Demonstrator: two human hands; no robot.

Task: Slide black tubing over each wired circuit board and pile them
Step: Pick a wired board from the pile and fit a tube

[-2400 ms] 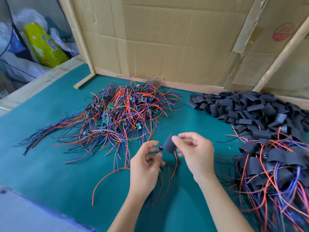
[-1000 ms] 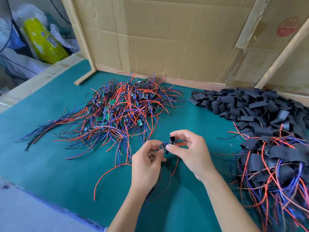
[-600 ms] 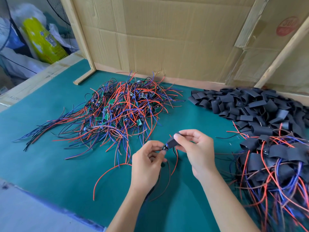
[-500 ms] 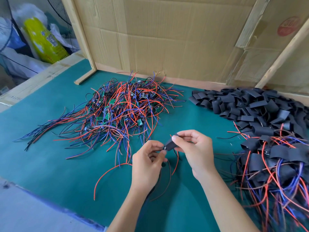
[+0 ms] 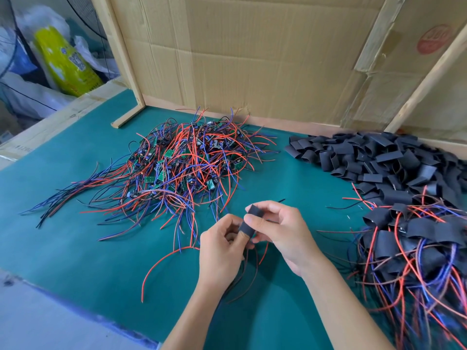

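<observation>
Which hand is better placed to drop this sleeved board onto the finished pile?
Probably the right hand: it already pinches the black tubing, and the finished pile lies on its side.

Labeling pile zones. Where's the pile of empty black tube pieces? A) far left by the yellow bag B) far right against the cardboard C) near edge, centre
B: the empty black tube pieces are heaped at the far right, along the cardboard wall.

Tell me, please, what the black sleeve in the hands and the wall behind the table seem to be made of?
Black sleeve: probably thin flexible plastic or rubber tubing, matte; it lies flattened between the fingers. Back wall: brown corrugated cardboard, dull, with fold creases, framed by pale bare wood strips.
</observation>
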